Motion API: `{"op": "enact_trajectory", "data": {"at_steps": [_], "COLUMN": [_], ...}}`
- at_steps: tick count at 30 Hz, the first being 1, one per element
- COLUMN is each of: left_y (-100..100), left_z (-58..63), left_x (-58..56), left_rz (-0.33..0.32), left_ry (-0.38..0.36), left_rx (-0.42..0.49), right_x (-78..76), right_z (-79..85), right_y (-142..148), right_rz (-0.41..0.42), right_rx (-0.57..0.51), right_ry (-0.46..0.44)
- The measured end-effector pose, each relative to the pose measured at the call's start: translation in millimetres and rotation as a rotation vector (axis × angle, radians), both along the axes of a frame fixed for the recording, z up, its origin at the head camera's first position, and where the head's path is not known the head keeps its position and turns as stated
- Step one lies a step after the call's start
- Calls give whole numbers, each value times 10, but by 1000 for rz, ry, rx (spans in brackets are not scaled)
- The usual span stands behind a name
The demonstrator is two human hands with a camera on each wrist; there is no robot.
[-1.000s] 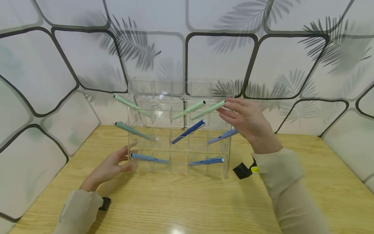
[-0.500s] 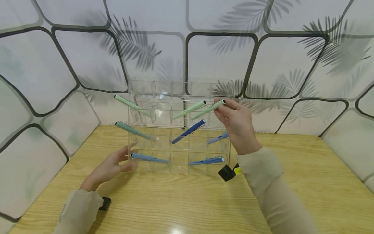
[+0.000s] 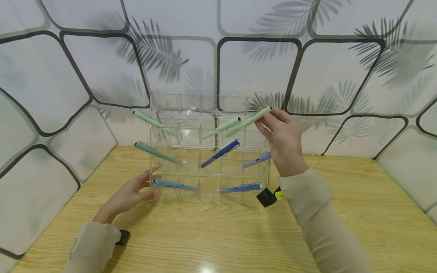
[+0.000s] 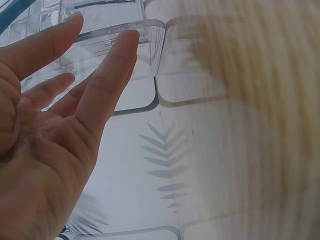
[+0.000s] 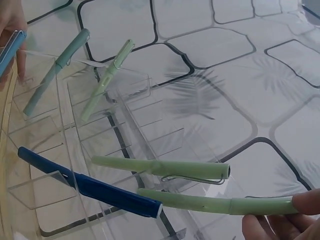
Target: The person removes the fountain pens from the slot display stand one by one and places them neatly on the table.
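Note:
A clear, tiered acrylic rack [image 3: 211, 176] stands on the table with pens lying slanted in its compartments. My right hand [image 3: 285, 138] pinches the cap end of a light green pen [image 3: 247, 121] at the rack's upper right; in the right wrist view, thumb and fingers close on its clip end. Beside it lies another light green pen [image 3: 221, 128], with a dark blue pen [image 3: 220, 153] one tier lower. My left hand [image 3: 126, 197] is at the rack's lower left side, its fingers [image 4: 107, 75] extended along the edge in the left wrist view.
More pens lie in the rack: light green [image 3: 155, 124] and teal [image 3: 155, 152] at left, periwinkle [image 3: 256, 161] at right, and blue ones [image 3: 175, 185] on the lowest tier. Behind the wooden table [image 3: 205, 235] rises a leaf-patterned wall [image 3: 256, 76].
My right hand first moved left and took hold of the light green pen's end. Since then the pen's cap end has risen slightly up and right. The left hand has stayed put.

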State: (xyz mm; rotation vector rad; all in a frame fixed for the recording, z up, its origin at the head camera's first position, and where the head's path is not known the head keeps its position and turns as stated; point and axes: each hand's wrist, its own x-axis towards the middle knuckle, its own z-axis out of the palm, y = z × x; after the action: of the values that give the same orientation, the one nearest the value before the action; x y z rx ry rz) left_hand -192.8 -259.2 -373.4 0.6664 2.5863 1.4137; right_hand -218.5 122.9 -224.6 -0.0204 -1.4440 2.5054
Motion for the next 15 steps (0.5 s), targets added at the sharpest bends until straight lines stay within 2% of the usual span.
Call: {"op": "enact_trajectory", "data": {"at_steps": [6, 15], "left_y": [-18, -11], "left_z": [-8, -11], "left_x": [-13, -14], "left_rz": [-22, -37], "left_ry": [57, 69], "left_rx": [-8, -2], "right_x": [29, 40], "right_z": [119, 250], "right_y": [108, 344], "right_rz": [-1, -19], "right_rx": [-60, -186], "right_ry": [23, 56]}}
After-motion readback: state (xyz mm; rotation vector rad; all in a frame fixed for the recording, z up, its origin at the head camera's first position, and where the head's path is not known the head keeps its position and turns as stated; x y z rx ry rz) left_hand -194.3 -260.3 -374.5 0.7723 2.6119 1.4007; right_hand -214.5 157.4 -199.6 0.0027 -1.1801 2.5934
